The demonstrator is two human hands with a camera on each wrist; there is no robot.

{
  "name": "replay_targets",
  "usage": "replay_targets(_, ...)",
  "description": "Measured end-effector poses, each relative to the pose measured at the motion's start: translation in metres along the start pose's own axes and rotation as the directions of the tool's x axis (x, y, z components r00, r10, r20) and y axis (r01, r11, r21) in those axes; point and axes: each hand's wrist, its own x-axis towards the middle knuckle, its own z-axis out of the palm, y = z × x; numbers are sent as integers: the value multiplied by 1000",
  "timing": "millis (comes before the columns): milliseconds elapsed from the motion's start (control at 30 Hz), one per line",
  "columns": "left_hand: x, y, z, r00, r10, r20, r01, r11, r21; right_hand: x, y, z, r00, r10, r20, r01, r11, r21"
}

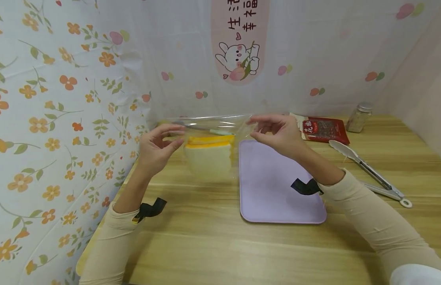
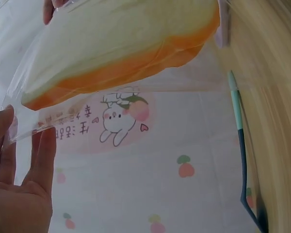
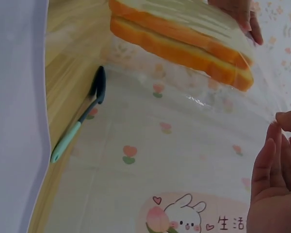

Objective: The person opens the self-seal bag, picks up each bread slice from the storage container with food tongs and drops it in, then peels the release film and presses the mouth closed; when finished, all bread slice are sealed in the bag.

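Note:
Two thick slices of bread [image 1: 207, 162] with orange crusts are inside a clear plastic bag [image 1: 220, 120], held up over the wooden table. My left hand [image 1: 156, 146] grips the left side of the bag's edge; in the left wrist view its thumb and fingers lie around the film beside the bread [image 2: 126, 73]. My right hand [image 1: 282, 132] is at the other side. The right wrist view shows its thumb and fingertips pinching a corner of the stretched film, with the bread [image 3: 184, 43] hanging apart from the fingers.
A lilac tray [image 1: 277, 186] lies under my right forearm. Metal tongs [image 1: 366, 168], a red spice packet [image 1: 325, 130] and a lidded glass jar [image 1: 359, 118] are to the right. A dark utensil with a mint handle [image 3: 68, 141] lies behind the bag. Patterned cloth [image 1: 184, 79] hangs at the back and left.

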Motion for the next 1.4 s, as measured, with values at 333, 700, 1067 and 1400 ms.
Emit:
replay_targets(333,-9,-4,-14,1000,-8,-1,8,998,-63,-5,1,23,997,-73,-25,71,994,-82)
replay_targets(700,-19,-14,-23,1000,-7,-2,7,998,-68,-18,2,41,1000,-25,-1,25,1000,2)
replay_targets(1067,-26,-24,-30,985,-175,4,175,984,-45,-25,8,52,978,205,36,-208,964,168)
replay_targets(1400,-24,-56,-36,871,-482,96,479,876,52,-25,43,55,884,462,63,-467,878,108)
